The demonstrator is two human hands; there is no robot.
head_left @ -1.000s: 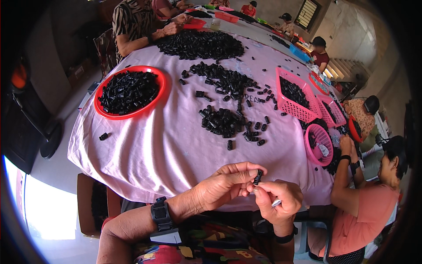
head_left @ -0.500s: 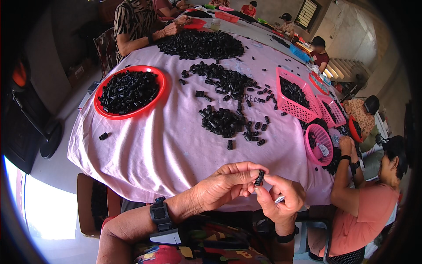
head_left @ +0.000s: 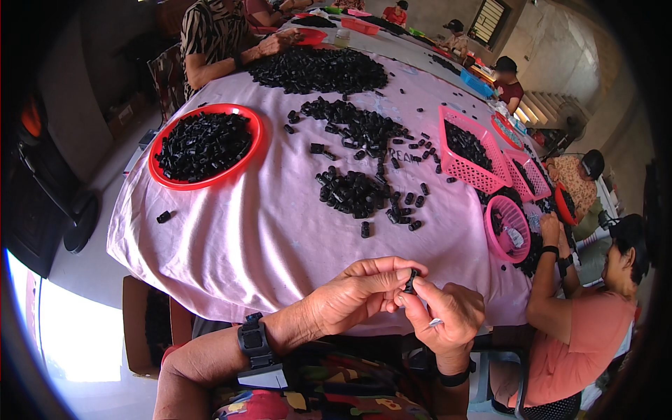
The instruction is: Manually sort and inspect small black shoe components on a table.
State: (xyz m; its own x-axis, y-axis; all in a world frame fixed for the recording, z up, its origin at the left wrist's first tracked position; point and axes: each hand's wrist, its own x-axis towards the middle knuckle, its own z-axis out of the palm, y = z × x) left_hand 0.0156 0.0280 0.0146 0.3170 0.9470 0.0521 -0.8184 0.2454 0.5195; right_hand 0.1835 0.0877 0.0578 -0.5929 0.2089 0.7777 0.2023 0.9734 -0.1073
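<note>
Just past the table's near edge, my left hand (head_left: pixel 353 295) pinches a small black plastic piece (head_left: pixel 410 282) between thumb and fingers. My right hand (head_left: pixel 451 315) meets it from the other side, its thumb and forefinger closed at the same piece. Something small and pale (head_left: pixel 435 322) shows within my right palm; its kind cannot be made out. Beyond my hands lies a small heap of like black pieces (head_left: pixel 352 192), several scattered around it. To the left, a red round tray (head_left: pixel 259 133) is filled with black pieces.
A large black heap (head_left: pixel 318 70) lies farther back. Pink baskets (head_left: pixel 476 176) line the right side, with a round pink basket (head_left: pixel 492 238) nearer me. A co-worker in a salmon shirt (head_left: pixel 588 329) sits at right; another in a patterned top (head_left: pixel 210 42) works far left. A cardboard box (head_left: pixel 136 325) stands lower left.
My right thumb and forefinger have shifted slightly up and left, closer onto the black piece, covering more of it. My left hand keeps its place.
</note>
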